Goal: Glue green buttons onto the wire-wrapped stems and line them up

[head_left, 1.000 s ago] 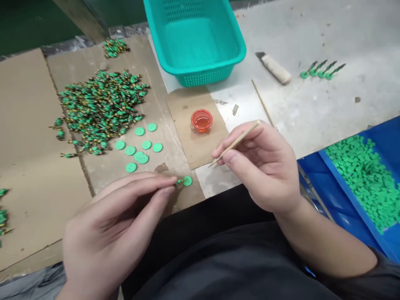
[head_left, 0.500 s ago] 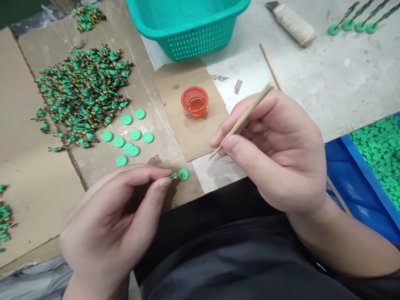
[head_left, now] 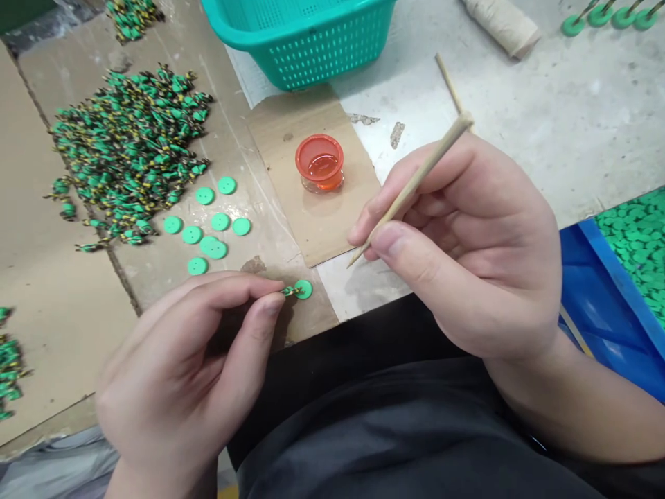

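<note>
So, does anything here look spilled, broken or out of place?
Nothing much. The small orange cup stands upright with its liquid inside, no puddle around it. Only oddities: two loose green discs overlap, and a torn scrap lies on the table.

Teal basket [head_left: 312,48], 12 o'clock: cut by the top edge. Blue bin [head_left: 592,291], 3 o'clock: cut by the right edge. Green-disc piece [head_left: 303,289]: stem mostly hidden in left hand [head_left: 176,374] fingertips. Loose stick [head_left: 447,82], 1 o'clock: lower end hidden behind right hand [head_left: 467,256], whose thumb partly covers the held stick [head_left: 415,181].
</note>
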Motion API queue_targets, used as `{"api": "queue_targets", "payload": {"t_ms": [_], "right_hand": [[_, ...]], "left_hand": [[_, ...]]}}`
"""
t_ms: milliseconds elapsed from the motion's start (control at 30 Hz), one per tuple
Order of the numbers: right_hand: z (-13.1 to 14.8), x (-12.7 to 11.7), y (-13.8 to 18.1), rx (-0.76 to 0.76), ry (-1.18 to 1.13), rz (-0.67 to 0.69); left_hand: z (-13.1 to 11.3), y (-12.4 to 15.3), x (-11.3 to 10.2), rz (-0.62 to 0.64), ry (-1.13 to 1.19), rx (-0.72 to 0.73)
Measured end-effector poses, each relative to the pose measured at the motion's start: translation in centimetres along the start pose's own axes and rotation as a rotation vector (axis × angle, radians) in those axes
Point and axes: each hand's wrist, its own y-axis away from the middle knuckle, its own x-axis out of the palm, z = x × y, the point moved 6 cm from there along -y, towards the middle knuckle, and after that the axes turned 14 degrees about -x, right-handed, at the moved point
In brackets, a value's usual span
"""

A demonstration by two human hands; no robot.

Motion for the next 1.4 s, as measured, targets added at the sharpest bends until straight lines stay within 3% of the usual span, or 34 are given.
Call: {"api": "queue_targets", "payload": {"t_ms": [333, 667, 967, 1100, 1400], "right_hand": [[0.1, 0.3, -0.2, -0.047, -0.017, 0.034], [0.1, 0.9, 0.1, -0.05, -0.011, 0.074], [0.8, 2.7, -0.2, -0.035, 0.056, 0.229], [0.6, 2.4, -0.7, 0.006, 0.145, 0.221], [0.6, 0.2, 0.1, -0.02, -0.021, 0.164]], "left_hand": [[-1.6, -0.2, 0.4, 0.041, -0.047, 0.2], [-2.0, 0.2, 0.3, 0.068, -0.098, 0.264], [-1.5, -0.4, 0.8, 0.08, 0.054, 0.16], [-1.0, -0.4, 1.0, 0.058, 0.091, 0.123], [-1.8, -0.6, 1.0, 0.038, 0.066, 0.153]]}}
